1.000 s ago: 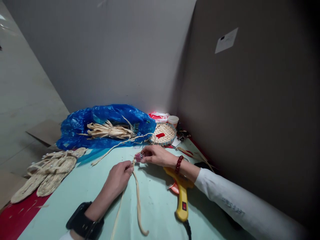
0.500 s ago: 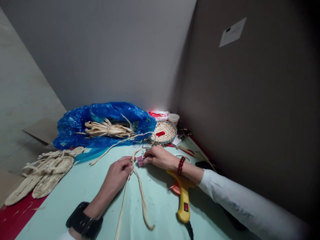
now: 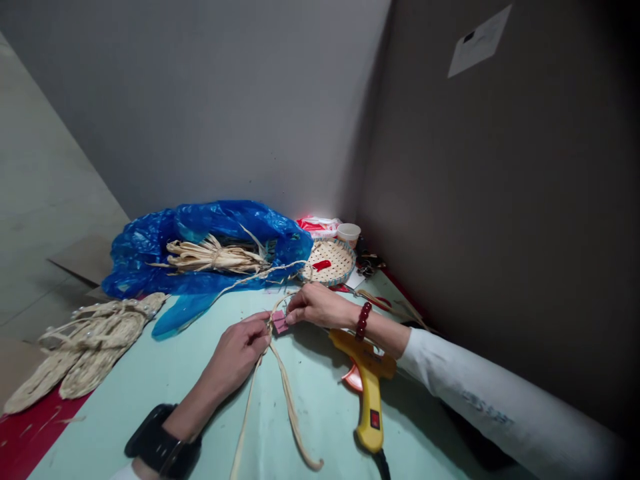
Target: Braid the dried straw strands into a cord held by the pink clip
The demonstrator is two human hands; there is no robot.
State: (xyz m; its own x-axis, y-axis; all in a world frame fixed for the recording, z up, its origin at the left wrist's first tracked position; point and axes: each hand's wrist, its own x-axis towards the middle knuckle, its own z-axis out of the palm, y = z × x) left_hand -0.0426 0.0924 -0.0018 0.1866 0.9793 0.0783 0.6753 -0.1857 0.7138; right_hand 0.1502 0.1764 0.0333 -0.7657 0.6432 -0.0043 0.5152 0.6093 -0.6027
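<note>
My left hand [image 3: 244,347] pinches pale straw strands [image 3: 290,400] between thumb and fingers. Two lengths trail from that pinch over the pale green table top toward me, and a thinner bend curves up beyond the fingers. My right hand [image 3: 320,305] has its fingers closed on a small pink binder clip [image 3: 280,323]. The clip is right beside the strands at my left fingertips; whether its jaws are on them I cannot tell. Under my right forearm lies a yellow glue gun [image 3: 371,407] with an orange trigger.
A blue plastic bag [image 3: 143,250] with a straw bundle [image 3: 215,257] inside stands at the back. Woven straw sandals [image 3: 100,340] lie at the left edge. A round woven basket [image 3: 335,270] holds a small red item [image 3: 321,265], near a white cup [image 3: 349,233]. Walls close off the back and right.
My right hand has brought the pink binder clip leftward, up against the strands at my left fingertips. My left hand keeps its pinch. The view has shifted slightly.
</note>
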